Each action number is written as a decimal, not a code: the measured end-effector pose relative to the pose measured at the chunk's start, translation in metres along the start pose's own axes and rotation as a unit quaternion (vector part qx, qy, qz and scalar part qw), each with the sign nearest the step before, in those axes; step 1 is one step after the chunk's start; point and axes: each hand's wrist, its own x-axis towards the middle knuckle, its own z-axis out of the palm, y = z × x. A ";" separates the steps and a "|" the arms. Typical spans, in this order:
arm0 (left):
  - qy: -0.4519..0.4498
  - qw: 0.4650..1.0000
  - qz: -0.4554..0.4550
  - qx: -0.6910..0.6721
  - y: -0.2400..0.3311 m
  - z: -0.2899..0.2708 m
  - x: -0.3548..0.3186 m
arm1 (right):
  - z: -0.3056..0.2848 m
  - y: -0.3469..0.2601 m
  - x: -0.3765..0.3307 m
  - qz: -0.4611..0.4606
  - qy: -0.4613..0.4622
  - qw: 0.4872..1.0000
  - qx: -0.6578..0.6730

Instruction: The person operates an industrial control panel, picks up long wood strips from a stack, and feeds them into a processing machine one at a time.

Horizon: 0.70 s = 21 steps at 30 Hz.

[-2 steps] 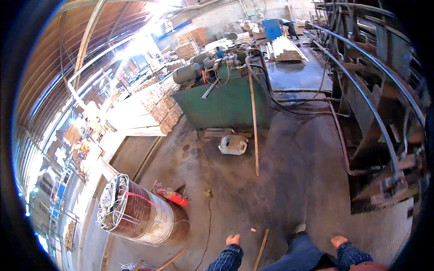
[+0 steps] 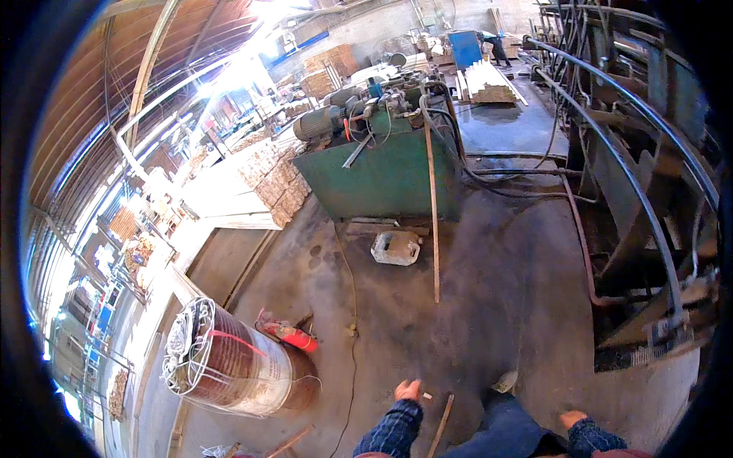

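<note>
- left hand [image 2: 407, 390]: fingers loosely curled, holding nothing; a small white scrap [image 2: 427, 396] lies just beside it on the floor [image 2: 489, 305]
- right hand [image 2: 571, 419]: free, grip cannot be told
- stick [image 2: 441, 424]: on the floor between the hands, not picked up; nothing in hand yet

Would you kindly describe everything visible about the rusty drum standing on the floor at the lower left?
The drum is a rust-brown metal barrel, seen tilted by the lens, standing on the concrete floor. Pale coiled wire fills and overhangs its open top, and a thin red strip crosses its side. A red extinguisher lies against its far side. Neither hand touches it.
</note>
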 end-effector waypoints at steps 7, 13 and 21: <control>0.002 0.994 0.062 -0.086 -0.003 0.001 0.147 | -0.065 -0.106 0.180 -0.110 -0.066 0.991 -0.040; -0.141 0.935 0.022 0.324 0.015 -0.036 0.195 | -0.315 -0.174 0.321 -0.044 0.108 0.927 0.357; -0.149 0.897 -0.077 0.409 0.162 -0.026 0.378 | -0.558 -0.269 0.411 0.071 0.116 0.909 0.393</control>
